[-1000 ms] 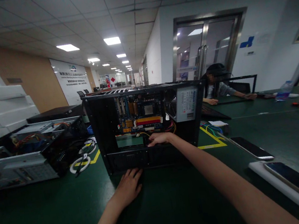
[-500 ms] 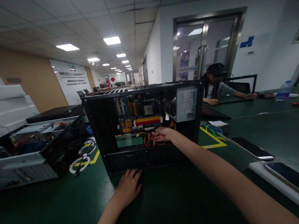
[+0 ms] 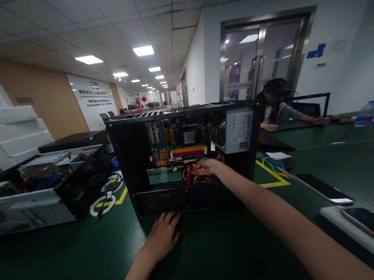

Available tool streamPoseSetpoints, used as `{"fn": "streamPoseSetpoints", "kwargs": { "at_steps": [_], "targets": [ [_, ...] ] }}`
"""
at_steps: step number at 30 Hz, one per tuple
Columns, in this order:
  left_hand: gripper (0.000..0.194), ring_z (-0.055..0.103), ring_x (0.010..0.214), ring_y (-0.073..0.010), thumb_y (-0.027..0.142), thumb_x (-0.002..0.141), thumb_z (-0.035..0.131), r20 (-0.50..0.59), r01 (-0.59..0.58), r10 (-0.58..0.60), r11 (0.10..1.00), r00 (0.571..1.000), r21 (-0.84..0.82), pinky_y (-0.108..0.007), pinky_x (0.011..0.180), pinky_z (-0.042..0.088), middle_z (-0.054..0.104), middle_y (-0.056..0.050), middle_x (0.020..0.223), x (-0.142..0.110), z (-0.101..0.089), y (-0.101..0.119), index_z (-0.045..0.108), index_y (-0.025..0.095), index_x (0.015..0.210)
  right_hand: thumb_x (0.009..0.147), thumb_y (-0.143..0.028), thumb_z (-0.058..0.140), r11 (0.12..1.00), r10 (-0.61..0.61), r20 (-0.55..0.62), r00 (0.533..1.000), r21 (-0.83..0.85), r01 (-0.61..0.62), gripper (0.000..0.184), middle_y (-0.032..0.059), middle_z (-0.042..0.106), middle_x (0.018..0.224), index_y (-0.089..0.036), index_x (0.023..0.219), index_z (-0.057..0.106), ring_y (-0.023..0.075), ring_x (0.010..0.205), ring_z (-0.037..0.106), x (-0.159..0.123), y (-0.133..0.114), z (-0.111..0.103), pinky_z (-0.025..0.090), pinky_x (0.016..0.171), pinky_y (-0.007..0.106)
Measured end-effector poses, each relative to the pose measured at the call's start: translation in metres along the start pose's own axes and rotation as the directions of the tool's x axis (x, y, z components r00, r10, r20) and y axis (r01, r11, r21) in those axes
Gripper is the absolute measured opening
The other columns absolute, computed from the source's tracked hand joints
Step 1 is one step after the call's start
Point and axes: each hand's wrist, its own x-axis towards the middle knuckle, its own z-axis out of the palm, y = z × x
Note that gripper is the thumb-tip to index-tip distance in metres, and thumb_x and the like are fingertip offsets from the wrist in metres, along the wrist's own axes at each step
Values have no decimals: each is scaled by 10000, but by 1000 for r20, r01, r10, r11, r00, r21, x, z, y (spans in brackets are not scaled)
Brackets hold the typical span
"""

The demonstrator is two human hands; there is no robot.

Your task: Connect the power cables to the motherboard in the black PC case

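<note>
An open black computer case point(image 3: 163, 201) stands upright on the green table in front of me. Inside it are a motherboard point(image 3: 188, 137) with red and yellow memory slots and a silver power supply point(image 3: 241, 131) at upper right. My right hand point(image 3: 206, 167) reaches into the lower opening, its fingers closed on a bundle of red, yellow and black power cables point(image 3: 188, 176). The fingertips are partly lost among the wires. My left hand point(image 3: 165, 233) lies flat on the table, fingers spread, at the case's bottom front edge.
At left lies another opened computer case point(image 3: 40, 207), with a white cable coil point(image 3: 103, 205) beside it. Phones point(image 3: 324, 188) and a white slab point(image 3: 361, 240) lie at right. A person point(image 3: 276, 106) sits across the table, near a water bottle point(image 3: 366, 114).
The whole view has shifted slightly, so everything sits a little further right. The cable bundle looks more gathered at my right hand. My left hand stays on the table.
</note>
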Motion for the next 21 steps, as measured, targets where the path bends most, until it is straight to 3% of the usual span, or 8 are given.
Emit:
{"fn": "streamPoseSetpoints", "kwargs": {
  "at_steps": [7, 21],
  "targets": [
    [526, 346, 1147, -234, 254, 761, 436, -12, -23, 23, 1000, 1000, 21, -394, 940, 298, 386, -62, 1278, 1, 5, -4, 313, 225, 1272, 812, -1, 365, 997, 27, -21, 999, 66, -26, 135, -1, 497, 654, -126, 798, 412, 78, 564, 565, 0, 0, -2, 509, 595, 230],
    [521, 356, 1130, -224, 252, 768, 437, -36, -36, 37, 999, 999, 34, -374, 937, 309, 399, -55, 1261, 0, 7, -6, 307, 231, 1272, 815, -37, 420, 999, -38, -77, 996, 10, 39, 99, -8, 491, 633, -128, 853, 410, 66, 511, 549, 3, -2, 2, 510, 515, 191]
  ]
}}
